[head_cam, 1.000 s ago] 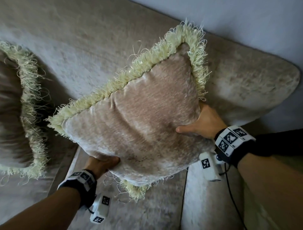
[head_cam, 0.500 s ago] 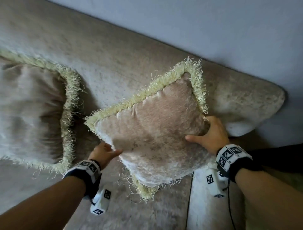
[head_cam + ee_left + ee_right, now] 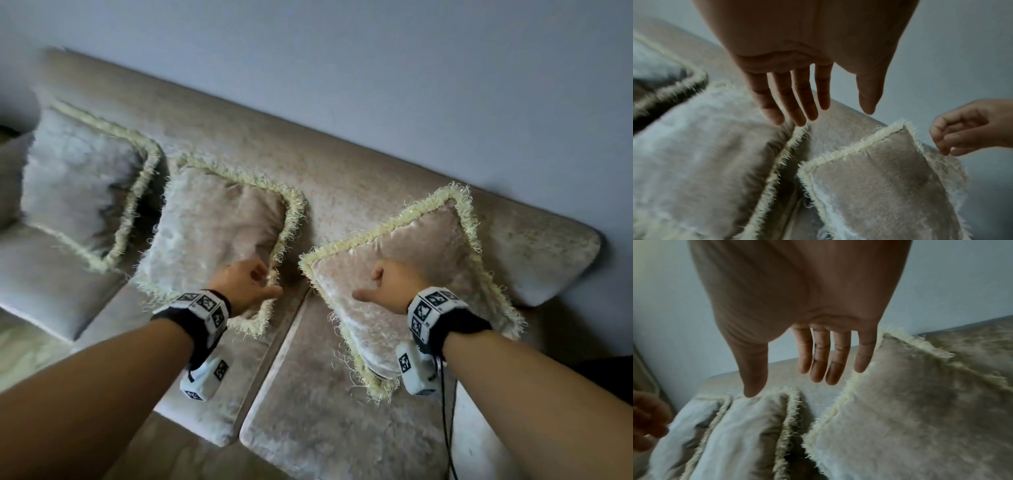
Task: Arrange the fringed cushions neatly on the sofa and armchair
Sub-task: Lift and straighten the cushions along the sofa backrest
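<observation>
Three beige cushions with pale yellow fringe lean on the sofa backrest (image 3: 342, 171): a left cushion (image 3: 78, 185), a middle cushion (image 3: 212, 233) and a right cushion (image 3: 411, 274), which stands tilted on one corner. My left hand (image 3: 263, 281) hovers at the middle cushion's right fringe, fingers straight and empty in the left wrist view (image 3: 834, 116). My right hand (image 3: 373, 284) is in front of the right cushion (image 3: 910, 418), fingers relaxed (image 3: 791, 386), holding nothing. The middle cushion (image 3: 705, 154) and right cushion (image 3: 879, 178) stand apart with a gap between them.
The sofa seat (image 3: 325, 411) is split into sections by seams. A grey wall (image 3: 342, 68) rises behind the backrest. The sofa's left arm (image 3: 10, 171) is at the far left, floor (image 3: 20, 349) below it. A black cable (image 3: 445, 428) hangs from my right wrist.
Both hands carried the right cushion down against the backrest and let go of it. The hands drew back and the view pulled away, showing all three cushions.
</observation>
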